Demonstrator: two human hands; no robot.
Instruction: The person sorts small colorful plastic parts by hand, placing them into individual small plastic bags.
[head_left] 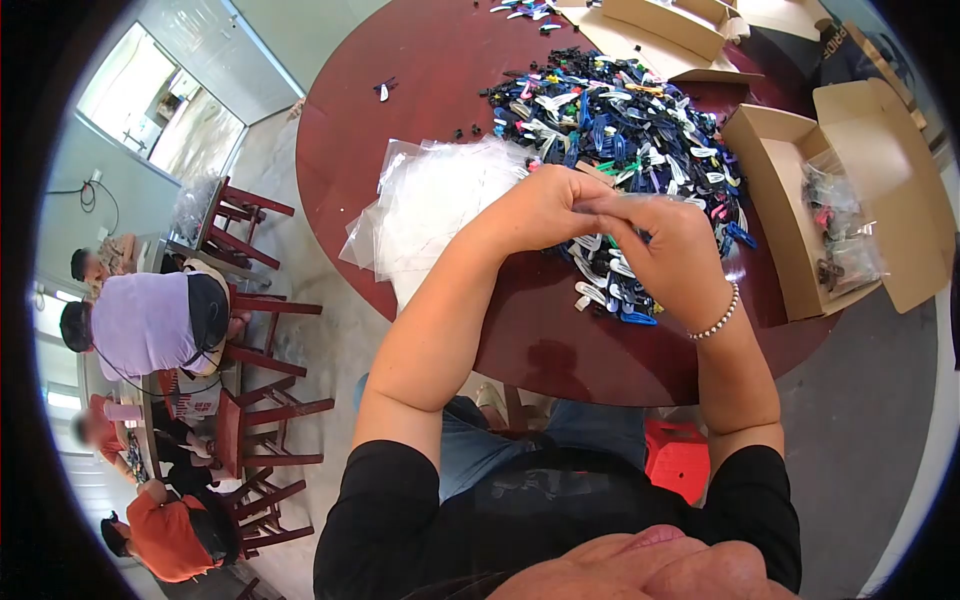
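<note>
My left hand (545, 208) and my right hand (672, 245) meet over the round red table (540, 350), fingertips pinched together. What is between the fingers is too small and blurred to make out. Beneath and beyond them spreads a large heap of hair clips (610, 120), mostly black, blue and white with a few coloured ones. Beside my left forearm lies a fanned stack of clear plastic bags (430, 200). A beaded bracelet (718, 312) is round my right wrist.
An open cardboard box (775, 220) at the right holds filled clear bags (845, 225). More cardboard (665, 25) lies at the table's far edge. A red stool (677, 460) stands under the near edge. Several people sit at another table on the left, among wooden stools (265, 415).
</note>
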